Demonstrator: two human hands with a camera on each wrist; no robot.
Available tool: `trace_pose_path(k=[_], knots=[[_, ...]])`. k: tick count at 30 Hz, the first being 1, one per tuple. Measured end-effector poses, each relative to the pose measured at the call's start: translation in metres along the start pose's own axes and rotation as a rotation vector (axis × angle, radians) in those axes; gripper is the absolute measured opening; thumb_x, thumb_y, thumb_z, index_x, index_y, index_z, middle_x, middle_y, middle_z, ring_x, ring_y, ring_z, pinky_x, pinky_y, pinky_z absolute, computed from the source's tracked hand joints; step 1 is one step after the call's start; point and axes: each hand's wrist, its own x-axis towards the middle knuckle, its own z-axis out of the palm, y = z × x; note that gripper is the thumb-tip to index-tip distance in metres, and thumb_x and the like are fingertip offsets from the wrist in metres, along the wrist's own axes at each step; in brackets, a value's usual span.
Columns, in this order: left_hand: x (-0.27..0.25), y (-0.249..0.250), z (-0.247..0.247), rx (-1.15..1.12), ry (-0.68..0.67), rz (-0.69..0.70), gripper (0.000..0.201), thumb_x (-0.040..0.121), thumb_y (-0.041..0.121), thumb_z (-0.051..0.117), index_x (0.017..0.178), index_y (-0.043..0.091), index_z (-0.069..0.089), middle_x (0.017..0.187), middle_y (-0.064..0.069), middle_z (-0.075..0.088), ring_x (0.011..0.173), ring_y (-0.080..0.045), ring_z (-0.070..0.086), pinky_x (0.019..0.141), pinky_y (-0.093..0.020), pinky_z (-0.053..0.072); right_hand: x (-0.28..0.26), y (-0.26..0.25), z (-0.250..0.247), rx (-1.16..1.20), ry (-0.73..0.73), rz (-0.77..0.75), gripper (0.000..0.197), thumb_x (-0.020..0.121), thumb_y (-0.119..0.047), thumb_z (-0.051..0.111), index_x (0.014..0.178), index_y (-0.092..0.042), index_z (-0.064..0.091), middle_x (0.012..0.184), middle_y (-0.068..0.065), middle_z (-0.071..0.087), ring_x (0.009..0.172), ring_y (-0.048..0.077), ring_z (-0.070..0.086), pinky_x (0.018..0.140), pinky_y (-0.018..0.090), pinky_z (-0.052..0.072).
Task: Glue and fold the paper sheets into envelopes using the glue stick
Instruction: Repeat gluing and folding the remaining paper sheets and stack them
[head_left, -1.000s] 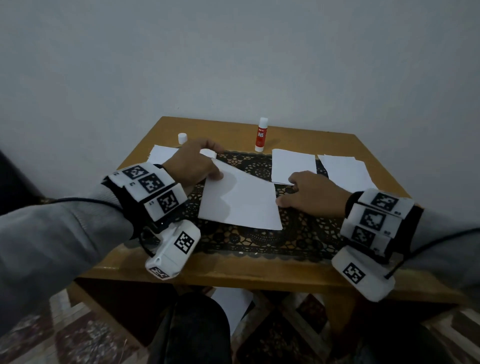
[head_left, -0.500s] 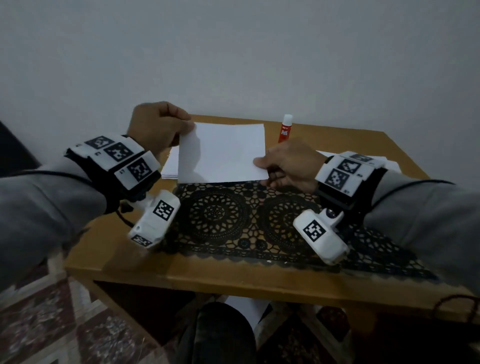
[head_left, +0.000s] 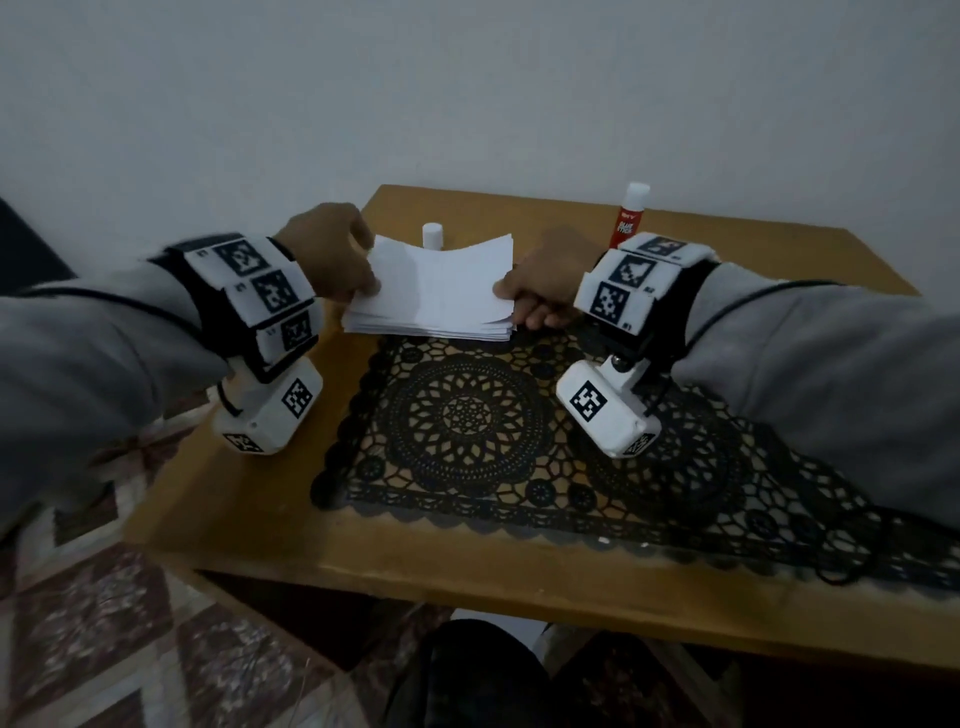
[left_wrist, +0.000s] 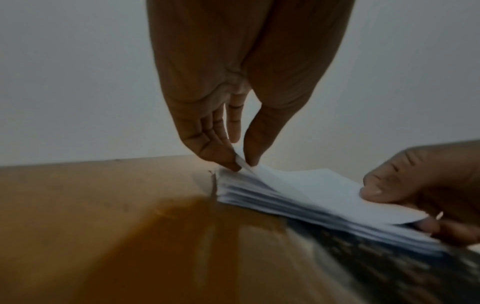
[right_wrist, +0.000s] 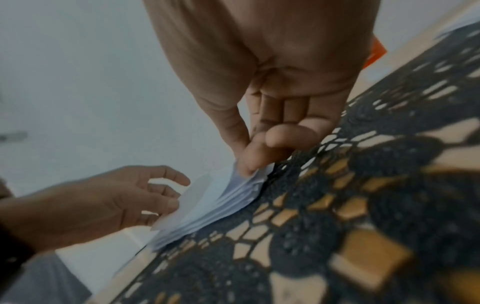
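A stack of white paper sheets (head_left: 426, 325) lies on the wooden table (head_left: 249, 499) at the far edge of the black lace mat (head_left: 467, 415). A white folded sheet (head_left: 441, 280) sags just above the stack. My left hand (head_left: 371, 291) pinches its left corner between thumb and fingers (left_wrist: 228, 162). My right hand (head_left: 506, 299) pinches its right edge, thumb (left_wrist: 376, 191) on top, fingers underneath. The right wrist view shows this pinch on the sheet (right_wrist: 228, 185) above the stack (right_wrist: 207, 224). The red glue stick (head_left: 627, 221) stands uncapped behind my right wrist.
The white glue cap (head_left: 432, 236) stands just behind the stack. A plain wall rises right behind the table's back edge. The lace mat covers the middle and right of the tabletop. Patterned floor lies below at the left.
A second ago the sheet lay flat on the mat under both hands. Both hands then lifted it and carried it back and left; now it hangs just over the stack.
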Motion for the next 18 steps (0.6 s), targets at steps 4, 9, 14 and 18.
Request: trace_pose_path(k=[4,9,14,18], knots=[[0.004,0.001,0.004,0.094,-0.061,-0.016,0.029,0.083,0.014,0.072,0.108,0.006,0.060,0.092,-0.010,0.059,0.087,-0.033,0.064,0.080,-0.040,0.055,0.002,0.004,-0.004,-0.099,0.114,-0.029,0.031,0.093,-0.021,0.063,0.069,-0.004,0.055,0.061,0.009,0.061,0.029,0.010,0.052,0.034,0.018,0.045],[0.002,0.003,0.005,0.120,-0.082,-0.025,0.023,0.085,0.015,0.070,0.103,0.004,0.062,0.081,-0.011,0.060,0.074,-0.031,0.063,0.074,-0.039,0.055,-0.005,0.006,-0.004,-0.037,0.083,-0.035,0.027,0.094,-0.020,0.061,0.082,0.004,0.062,0.060,0.013,0.066,0.043,0.021,0.059,0.040,0.024,0.051],[-0.011,0.013,0.004,0.318,-0.043,0.079,0.024,0.088,0.020,0.064,0.105,0.004,0.062,0.108,-0.012,0.061,0.091,-0.027,0.057,0.079,-0.033,0.047,-0.036,0.022,-0.032,-0.131,0.181,-0.157,0.026,0.096,-0.020,0.052,0.073,-0.007,0.054,0.067,0.010,0.063,0.053,0.021,0.058,0.054,0.032,0.053],[-0.025,0.038,0.010,0.362,0.050,0.348,0.026,0.087,0.019,0.061,0.112,0.011,0.061,0.118,-0.013,0.057,0.106,-0.028,0.053,0.083,-0.032,0.040,-0.068,0.062,-0.070,-0.382,0.458,-0.311,0.025,0.088,-0.018,0.058,0.077,0.003,0.064,0.069,0.016,0.068,0.058,0.028,0.065,0.062,0.040,0.058]])
